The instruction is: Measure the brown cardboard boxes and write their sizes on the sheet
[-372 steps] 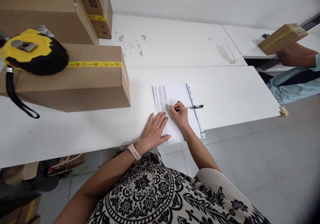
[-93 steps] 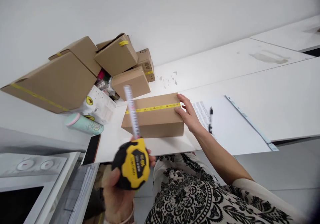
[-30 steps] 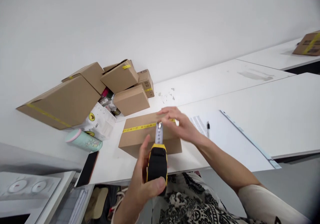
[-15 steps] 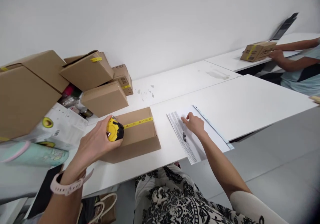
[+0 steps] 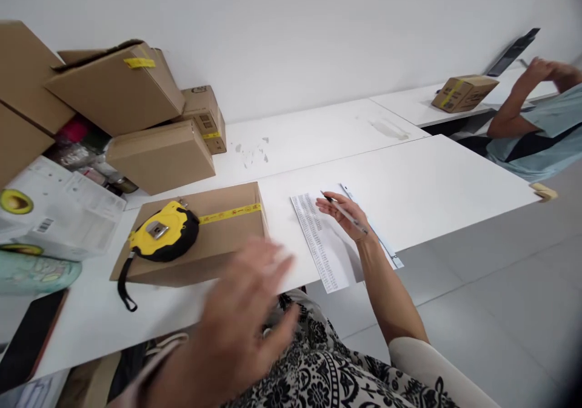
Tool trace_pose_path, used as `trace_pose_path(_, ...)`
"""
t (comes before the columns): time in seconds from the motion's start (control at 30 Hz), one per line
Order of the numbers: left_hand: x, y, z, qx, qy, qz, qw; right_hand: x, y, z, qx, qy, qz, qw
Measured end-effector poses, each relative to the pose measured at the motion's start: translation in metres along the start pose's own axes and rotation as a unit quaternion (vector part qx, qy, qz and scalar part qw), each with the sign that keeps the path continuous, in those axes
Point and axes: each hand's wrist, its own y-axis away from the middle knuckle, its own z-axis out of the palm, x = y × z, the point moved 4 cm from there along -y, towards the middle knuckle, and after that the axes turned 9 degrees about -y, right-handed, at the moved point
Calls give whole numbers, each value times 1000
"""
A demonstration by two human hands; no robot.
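My left hand (image 5: 240, 317) is smeared by motion, with fingers apart and nothing in it, in front of the closed cardboard box (image 5: 227, 238). On that box lies a yellow and black tape measure (image 5: 170, 238) with a black wrist strap hanging over the front side. A strip of yellow tape (image 5: 231, 213) runs along the box top. My right hand (image 5: 355, 208) holds a slim clear pen (image 5: 348, 216) above a printed sheet of paper (image 5: 313, 238). The sheet lies at the table's front edge, partly overhanging it.
Several cardboard boxes (image 5: 118, 93) are stacked at the left against the wall. Near them stand a white avocado-print carton (image 5: 68, 208), a mint bottle (image 5: 40, 274) and a dark phone-like slab (image 5: 34, 335). At the far right, a person (image 5: 536, 123) sits by another box (image 5: 464, 93).
My left hand has let go of the tape measure, now on the box, and moved right and toward me. My right hand has turned, showing the pen. The other person's hands have left their box.
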Motion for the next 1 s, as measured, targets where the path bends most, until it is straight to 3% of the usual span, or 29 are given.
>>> trace_pose_path(0.07,34,5,59,-64,87,70,992,-4,4,-3,8,-36,-18,999)
trace_pose_path(0.13,49,12,126,-156,100,62,981,1,8,-6,34,-19,-28,999)
trace_pose_path(0.2,50,17,187,-247,77,28,965,11,11,-10,73,22,-32,997)
trace_pose_path(0.27,47,20,228,-295,50,-7,954,24,15,-13,108,69,-24,991)
trace_pose_path(0.33,44,21,251,-316,25,-30,948,34,19,-14,116,109,-7,987)
trace_pose_path(0.5,43,24,259,-283,-13,-24,959,34,24,-16,68,202,-31,977)
trace_pose_path(0.63,42,26,259,-261,2,-34,965,33,26,-21,76,258,-44,962)
trace_pose_path(0.87,43,23,259,-260,6,-51,964,41,28,-19,77,218,6,973)
trace_pose_path(1.0,45,21,259,-265,1,-54,963,38,30,-18,111,261,-5,959)
